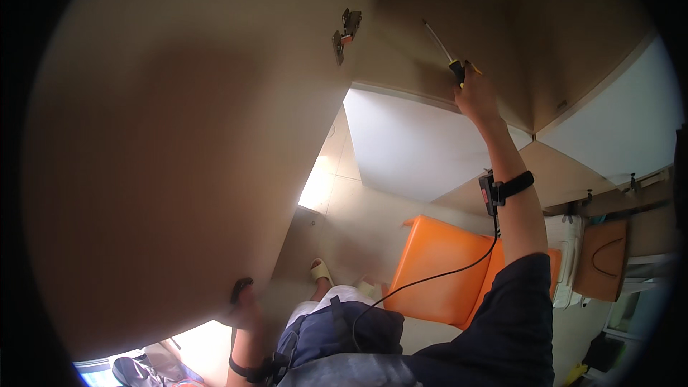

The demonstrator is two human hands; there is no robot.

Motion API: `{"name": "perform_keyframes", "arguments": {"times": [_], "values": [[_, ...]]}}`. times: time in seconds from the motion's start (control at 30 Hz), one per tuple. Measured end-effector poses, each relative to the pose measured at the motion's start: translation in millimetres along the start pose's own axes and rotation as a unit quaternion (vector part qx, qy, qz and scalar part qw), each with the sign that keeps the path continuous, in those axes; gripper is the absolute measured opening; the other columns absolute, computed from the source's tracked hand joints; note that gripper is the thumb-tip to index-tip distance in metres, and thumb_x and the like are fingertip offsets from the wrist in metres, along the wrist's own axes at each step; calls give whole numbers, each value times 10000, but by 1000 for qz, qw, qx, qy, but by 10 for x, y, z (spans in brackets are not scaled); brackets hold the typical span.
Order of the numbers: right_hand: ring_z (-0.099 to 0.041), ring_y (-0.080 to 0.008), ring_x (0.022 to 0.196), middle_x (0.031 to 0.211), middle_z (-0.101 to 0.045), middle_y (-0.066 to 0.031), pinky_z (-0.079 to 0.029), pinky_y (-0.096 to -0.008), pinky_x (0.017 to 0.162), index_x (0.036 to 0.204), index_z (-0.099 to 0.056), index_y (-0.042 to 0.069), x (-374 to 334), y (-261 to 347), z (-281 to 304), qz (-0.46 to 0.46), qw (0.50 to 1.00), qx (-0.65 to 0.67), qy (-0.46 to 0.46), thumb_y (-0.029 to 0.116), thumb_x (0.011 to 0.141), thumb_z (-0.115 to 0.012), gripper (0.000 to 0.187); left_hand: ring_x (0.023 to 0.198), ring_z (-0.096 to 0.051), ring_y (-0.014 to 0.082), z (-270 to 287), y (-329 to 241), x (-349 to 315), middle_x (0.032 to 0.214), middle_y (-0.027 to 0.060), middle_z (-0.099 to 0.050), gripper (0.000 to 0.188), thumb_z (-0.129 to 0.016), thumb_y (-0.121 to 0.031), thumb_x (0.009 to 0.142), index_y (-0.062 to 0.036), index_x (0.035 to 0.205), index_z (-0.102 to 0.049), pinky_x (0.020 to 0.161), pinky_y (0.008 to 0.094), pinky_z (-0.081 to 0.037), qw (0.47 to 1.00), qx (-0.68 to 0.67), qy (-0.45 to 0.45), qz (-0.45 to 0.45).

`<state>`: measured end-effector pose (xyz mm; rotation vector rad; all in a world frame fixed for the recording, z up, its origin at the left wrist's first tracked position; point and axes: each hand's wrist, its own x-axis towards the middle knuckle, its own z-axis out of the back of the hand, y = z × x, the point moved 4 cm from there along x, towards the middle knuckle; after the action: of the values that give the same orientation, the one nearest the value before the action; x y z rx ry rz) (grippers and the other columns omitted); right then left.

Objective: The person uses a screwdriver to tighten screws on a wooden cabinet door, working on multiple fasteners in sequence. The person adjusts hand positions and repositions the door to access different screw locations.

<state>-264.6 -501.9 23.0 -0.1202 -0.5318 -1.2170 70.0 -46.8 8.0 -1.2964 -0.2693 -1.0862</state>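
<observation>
My right hand is closed around a screwdriver with a black and yellow handle. Its long metal shaft points up and to the left, inside the wooden cabinet. A large wooden cabinet door stands swung out on the left, with a metal hinge on it near the cabinet side. Low on that door, my left hand grips its edge beside a small dark piece; most of the fingers are hidden. The screwdriver tip appears apart from the hinge.
White panels lie below the cabinet opening. An orange chair stands on the tiled floor in front of me. A black cable runs from the device on my right forearm. Further right are a brown bag and shelving.
</observation>
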Motion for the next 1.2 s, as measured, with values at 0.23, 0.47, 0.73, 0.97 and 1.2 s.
{"name": "perform_keyframes", "arguments": {"times": [0.23,0.47,0.73,0.97,1.2], "values": [[-647,-319,728,811,-640,-187,-523,-394,627,925,-540,-7,-132,-140,79,-87,993,77,-9,125,785,-599,202,1004,-515,197,-5,-118,42,1148,97,-491,651,-767,-246,754,3,1225,-393,876,348,-433,997,43,61,-23],[-585,-103,672,897,-643,-89,-473,-248,554,875,-487,59,-1853,1247,775,-150,646,702,260,51,796,-646,177,924,-433,198,687,-585,126,1037,41,-419,455,-600,-404,856,-154,1113,-320,772,360,-380,938,-14,-25,-345],[-532,-105,640,896,-628,-130,-455,-252,570,827,-386,99,-3398,2490,1119,-242,243,843,414,-11,826,-637,274,739,-621,253,34,-1159,97,854,115,-624,324,-767,-74,681,-9,968,-630,637,319,-510,871,-143,468,-34],[-533,-117,641,882,-621,-124,-448,-259,580,862,-348,111,-3587,2530,1228,-251,271,871,323,-7,835,-622,299,762,-627,217,86,-1143,-105,866,110,-629,214,-731,9,707,6,907,-655,639,292,-504,877,-229,422,10],[-534,-119,607,872,-616,-114,-450,-260,583,897,-387,82,-3701,2464,1255,-239,413,832,282,8,839,-603,235,820,-610,221,73,-1031,-237,871,126,-621,129,-680,-2,776,30,887,-622,752,321,-497,839,-342,400,137]]}}
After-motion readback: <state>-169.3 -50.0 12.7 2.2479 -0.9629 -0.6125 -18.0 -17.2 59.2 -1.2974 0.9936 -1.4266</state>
